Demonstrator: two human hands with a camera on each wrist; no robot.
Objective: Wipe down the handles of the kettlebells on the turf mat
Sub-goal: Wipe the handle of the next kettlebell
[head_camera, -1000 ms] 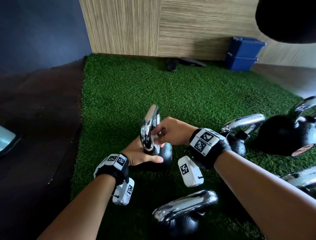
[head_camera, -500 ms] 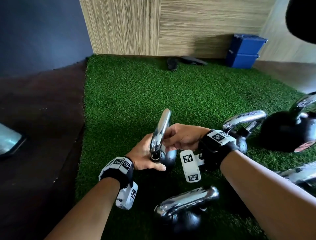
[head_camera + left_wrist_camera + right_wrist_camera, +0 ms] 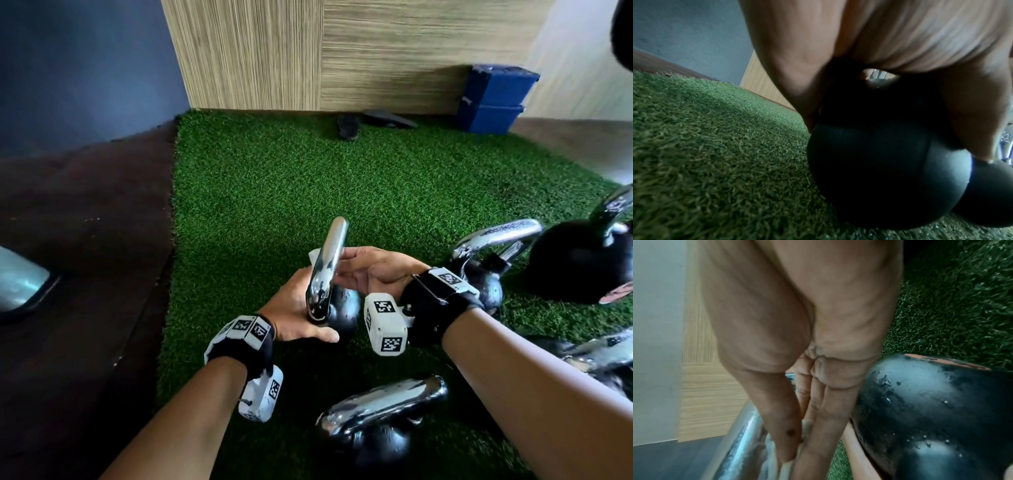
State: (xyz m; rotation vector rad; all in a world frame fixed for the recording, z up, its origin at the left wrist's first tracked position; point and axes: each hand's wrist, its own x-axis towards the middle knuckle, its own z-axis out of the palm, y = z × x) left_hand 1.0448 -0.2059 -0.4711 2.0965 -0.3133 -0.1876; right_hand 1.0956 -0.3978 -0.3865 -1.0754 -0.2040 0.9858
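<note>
Chrome handle (image 3: 329, 253) gets our wipe (image 3: 313, 257), pinched in the right hand (image 3: 373, 274), because the left hand (image 3: 291, 308) grips the kettlebell (image 3: 344, 310) steady.

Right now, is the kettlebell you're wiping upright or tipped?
Tipped. The kettlebell leans on the turf mat, handle slanting away; left hand holds it, right hand pinches a wipe against the handle.

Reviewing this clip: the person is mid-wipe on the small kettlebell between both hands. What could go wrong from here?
1. The chrome handle looks wet in the right wrist view, and the right hand only pinches a small white wipe against it, so the fingers could slip off.
2. The left hand steadies the kettlebell low on its handle. If it tips, it may knock the neighbouring kettlebell or trap a finger.
</note>
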